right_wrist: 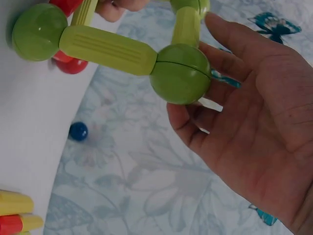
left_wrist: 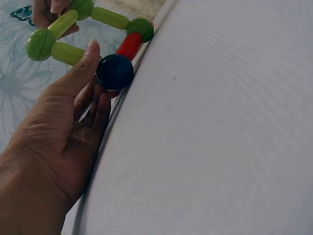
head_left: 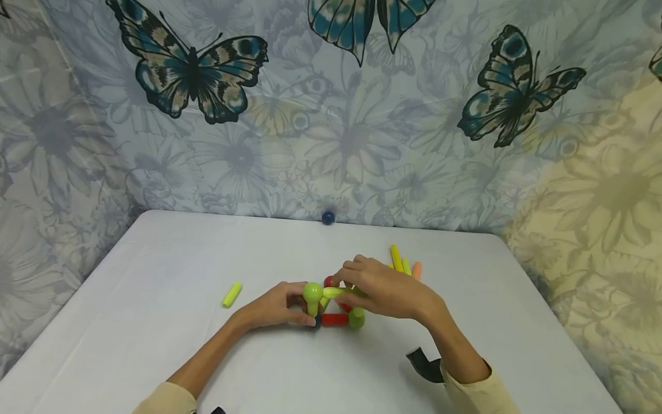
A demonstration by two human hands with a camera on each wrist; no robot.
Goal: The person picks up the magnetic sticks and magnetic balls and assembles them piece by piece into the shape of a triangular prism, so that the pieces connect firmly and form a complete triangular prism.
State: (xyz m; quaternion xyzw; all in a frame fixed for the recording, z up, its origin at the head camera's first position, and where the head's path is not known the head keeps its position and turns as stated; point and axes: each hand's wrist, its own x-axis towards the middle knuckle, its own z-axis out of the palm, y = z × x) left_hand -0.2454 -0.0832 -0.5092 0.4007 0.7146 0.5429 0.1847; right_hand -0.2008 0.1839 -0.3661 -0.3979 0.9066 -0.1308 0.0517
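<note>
A frame of balls and sticks (head_left: pixel 335 319) stands on the white table between the hands. My left hand (head_left: pixel 274 306) grips its left side, thumb beside the dark blue ball (left_wrist: pixel 115 72) and the upright green stick (left_wrist: pixel 67 53); the other fingers curl behind. My right hand (head_left: pixel 390 287) holds the upper right corner, its fingers curled round a green ball (right_wrist: pixel 180 73). A green stick (head_left: pixel 335 292) joins that corner to the upper left green ball (head_left: pixel 313 292). At the base a red stick (head_left: pixel 335 319) runs to a green ball (head_left: pixel 356 318). A red ball (head_left: pixel 328 281) shows behind.
A loose yellow-green stick (head_left: pixel 231 294) lies left of the hands. Yellow sticks (head_left: pixel 396 258) and an orange one (head_left: pixel 416 270) lie behind my right hand. A blue ball (head_left: pixel 328 218) is at the table's back edge. A black curved piece (head_left: pixel 425 365) is near my right forearm.
</note>
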